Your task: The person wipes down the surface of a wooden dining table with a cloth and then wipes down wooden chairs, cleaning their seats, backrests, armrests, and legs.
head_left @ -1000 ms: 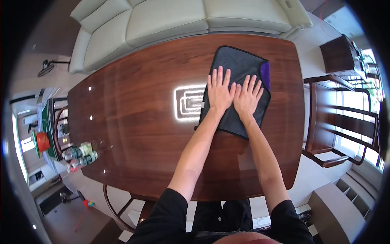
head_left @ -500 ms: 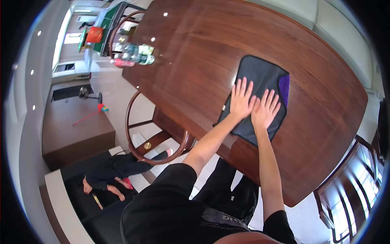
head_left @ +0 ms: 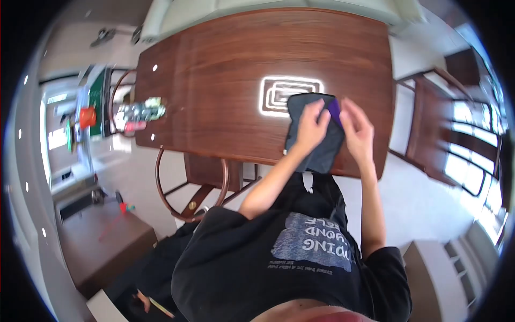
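A flat black fabric case [head_left: 322, 147] with a purple corner panel [head_left: 334, 111] lies on the wooden table [head_left: 225, 96], its lower end at the table's near edge. My left hand [head_left: 311, 129] is over the middle of the case, fingers bent and the thumb apart from them. At the case's right edge, beside the purple panel, is my right hand [head_left: 359, 131], its fingers loosely curved and blurred. I see nothing held in either hand; whether the right fingertips touch the edge is unclear.
Plastic bottles [head_left: 145, 111] stand at the table's left end. One round-backed wooden chair [head_left: 193, 188] is at the near side, another chair [head_left: 429, 123] at the right end. A pale sofa [head_left: 268, 5] runs along the far side. A person's hand [head_left: 144, 301] shows at the lower left.
Both hands, flat on the case before, have come up with bent fingers and moved apart, the right one to the purple side. The camera view has turned and shifted.
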